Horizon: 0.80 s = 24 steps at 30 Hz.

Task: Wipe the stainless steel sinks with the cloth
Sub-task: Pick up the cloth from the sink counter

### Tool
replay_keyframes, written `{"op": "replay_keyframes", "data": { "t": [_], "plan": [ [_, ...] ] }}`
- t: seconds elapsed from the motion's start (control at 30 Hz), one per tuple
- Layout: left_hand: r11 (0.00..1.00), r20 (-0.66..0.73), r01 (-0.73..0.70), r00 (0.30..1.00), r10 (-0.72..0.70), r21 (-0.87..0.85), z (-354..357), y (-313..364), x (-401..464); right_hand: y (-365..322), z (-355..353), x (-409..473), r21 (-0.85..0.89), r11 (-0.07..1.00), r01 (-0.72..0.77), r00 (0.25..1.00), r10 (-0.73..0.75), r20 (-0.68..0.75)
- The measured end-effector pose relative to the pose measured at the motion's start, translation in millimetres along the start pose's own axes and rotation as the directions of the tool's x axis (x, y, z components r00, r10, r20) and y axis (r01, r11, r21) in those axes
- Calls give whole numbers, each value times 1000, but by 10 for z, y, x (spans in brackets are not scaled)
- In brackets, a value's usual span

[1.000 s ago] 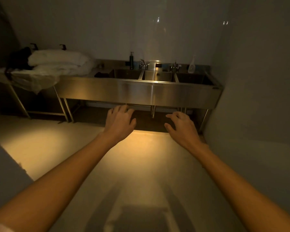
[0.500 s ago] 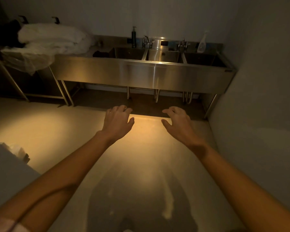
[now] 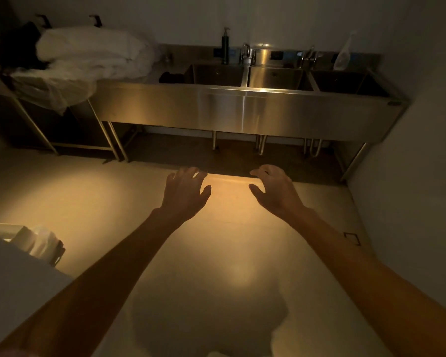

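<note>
A stainless steel sink unit [image 3: 242, 112] with three basins stands against the far wall in dim light. A dark bundle, perhaps a cloth [image 3: 171, 77], lies on the drainboard left of the left basin. My left hand [image 3: 184, 193] and my right hand [image 3: 274, 191] are stretched out in front of me above the floor, well short of the sinks. Both have spread, relaxed fingers and hold nothing.
A dark pump bottle [image 3: 225, 47], two taps [image 3: 246, 54] and a clear spray bottle [image 3: 344, 52] stand behind the basins. White bedding [image 3: 93, 55] is heaped on a table at left. A wall closes the right side. A white counter edge [image 3: 18, 274] is at lower left.
The sink unit has grown larger in view and shifted as I came closer. Both hands stay outstretched and empty, now lower against the floor rather than the sink front.
</note>
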<state>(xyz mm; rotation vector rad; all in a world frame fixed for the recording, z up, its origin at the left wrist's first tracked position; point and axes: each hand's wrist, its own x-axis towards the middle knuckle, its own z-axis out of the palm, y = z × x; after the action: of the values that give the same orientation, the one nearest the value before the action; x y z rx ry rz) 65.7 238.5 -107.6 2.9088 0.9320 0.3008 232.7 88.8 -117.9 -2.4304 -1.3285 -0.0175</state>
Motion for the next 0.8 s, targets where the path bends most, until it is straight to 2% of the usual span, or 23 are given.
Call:
{"op": "replay_keyframes", "data": {
  "t": [0.1, 0.37, 0.63, 0.8],
  "plan": [
    [999, 24, 19, 1000, -20, 27, 86, -193, 116, -54, 177, 143, 1, 1000, -11, 999, 11, 39],
    [999, 46, 30, 998, -31, 25, 335, -447, 602, -98, 443, 751, 10, 1000, 23, 999, -23, 31],
    [995, 67, 78, 994, -82, 55, 603, -432, 1359, 342, 704, 1449, 50, 999, 7, 999, -9, 50],
    [996, 52, 56, 997, -59, 66, 654, -252, 2079, 655, 646, 2123, 73, 997, 20, 1000, -21, 14]
  ]
}}
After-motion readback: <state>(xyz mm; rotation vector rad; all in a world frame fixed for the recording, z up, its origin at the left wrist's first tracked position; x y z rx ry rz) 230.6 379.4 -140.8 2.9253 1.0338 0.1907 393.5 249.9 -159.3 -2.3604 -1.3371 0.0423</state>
